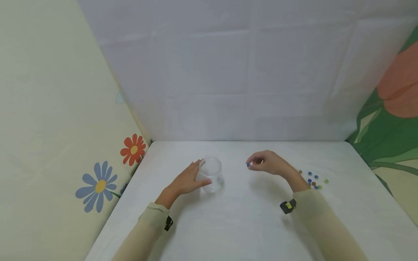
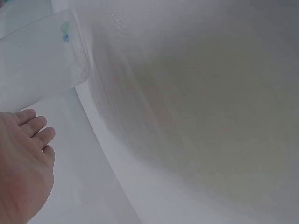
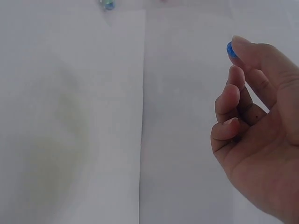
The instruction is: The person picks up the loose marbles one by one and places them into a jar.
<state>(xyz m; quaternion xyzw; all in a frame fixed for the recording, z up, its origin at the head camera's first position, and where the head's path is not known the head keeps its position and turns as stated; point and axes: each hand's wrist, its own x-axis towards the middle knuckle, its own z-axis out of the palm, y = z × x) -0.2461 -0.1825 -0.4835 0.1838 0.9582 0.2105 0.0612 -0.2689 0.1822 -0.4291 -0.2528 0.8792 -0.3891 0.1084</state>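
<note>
Jutting from the right grip (image 3: 265, 135): a blue bead (image 3: 231, 50).

Table (image 1: 235, 228) covered in white; rear hung w/ creased white sheet (image 1: 209, 72). Cream wall (image 1: 49, 79) on L decorated w/ blue flower (image 1: 99, 186) & red flower (image 1: 133, 149). R wall (image 1: 403, 185) covered w/ lg coral bloom (image 1: 403, 81) & green leaves (image 1: 395, 134). All softly lit.

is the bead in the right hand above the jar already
No, the head view shows the bead pinched in the right hand, off to the right of the jar.
</note>
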